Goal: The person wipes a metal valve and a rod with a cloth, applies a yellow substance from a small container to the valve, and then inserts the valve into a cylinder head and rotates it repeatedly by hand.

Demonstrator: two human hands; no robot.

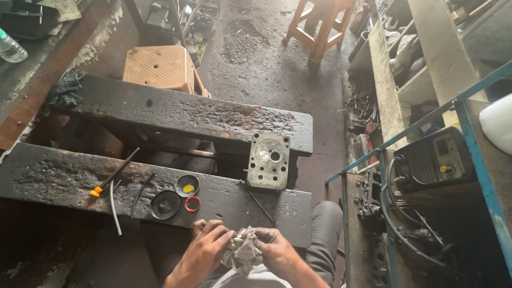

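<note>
Holding: both hands meet low in the view, left hand [207,246] and right hand [274,250], each grip clamped on one crumpled grey rag [242,252] bunched between them, as if something small were wrapped inside; whether anything is inside I cannot tell.
Rag place: just above the person's lap, at the near edge of the front worktop [64,178].
Near the hands: one red ring [192,203], one dark round lid [165,205] and one small tin with yellow paste [188,185], set close together within easy reach.
Tools: one orange-handled screwdriver [113,173] and two thin rods [114,208] lie flat to the left.
Metal block: one cylinder head [268,161] bridges the two dark beams, face up so its ports show.
Beyond: one plastic stool [159,66], one wooden stool [319,24].
</note>
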